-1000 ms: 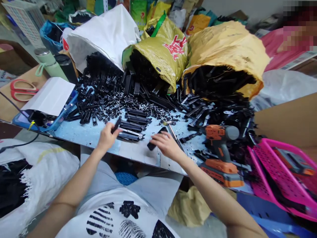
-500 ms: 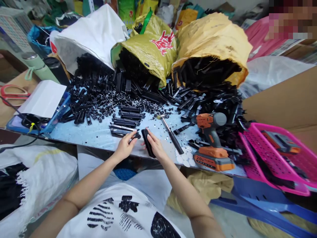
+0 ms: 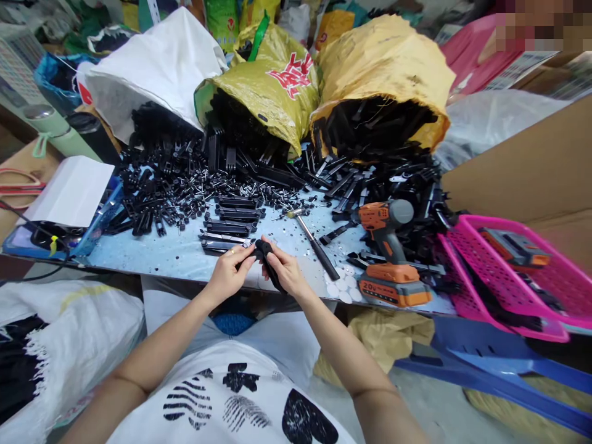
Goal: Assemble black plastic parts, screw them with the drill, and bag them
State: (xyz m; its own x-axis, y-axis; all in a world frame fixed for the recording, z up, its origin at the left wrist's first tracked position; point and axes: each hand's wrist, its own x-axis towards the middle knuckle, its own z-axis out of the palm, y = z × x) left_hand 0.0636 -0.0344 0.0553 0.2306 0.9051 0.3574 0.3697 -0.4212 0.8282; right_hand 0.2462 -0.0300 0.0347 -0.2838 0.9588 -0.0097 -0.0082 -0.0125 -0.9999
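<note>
My right hand (image 3: pixel 287 271) is closed around a long black plastic piece (image 3: pixel 274 277), which slants over the table's front edge. My left hand (image 3: pixel 229 272) pinches a small black plastic part (image 3: pixel 257 251) between thumb and fingers. The small part touches the upper end of the long piece; whether they are joined I cannot tell, as fingers hide the contact. Just beyond my left hand lies a row of similar long black pieces (image 3: pixel 227 239). A hammer (image 3: pixel 315 245) with a dark handle rests to the right of my hands.
An orange cordless drill (image 3: pixel 388 246) stands on the right, beside pink baskets (image 3: pixel 502 280). Small black parts and metal pins (image 3: pixel 198 188) are heaped behind. A white sack (image 3: pixel 161 68), a green-gold sack (image 3: pixel 263 92) and a yellow sack (image 3: pixel 379 61) spill black parts. A blue tray (image 3: pixel 87 243) sits left.
My hands have come together: the small black part now meets the upper end of the long piece, where before there was a gap. The camera view has shifted slightly.
</note>
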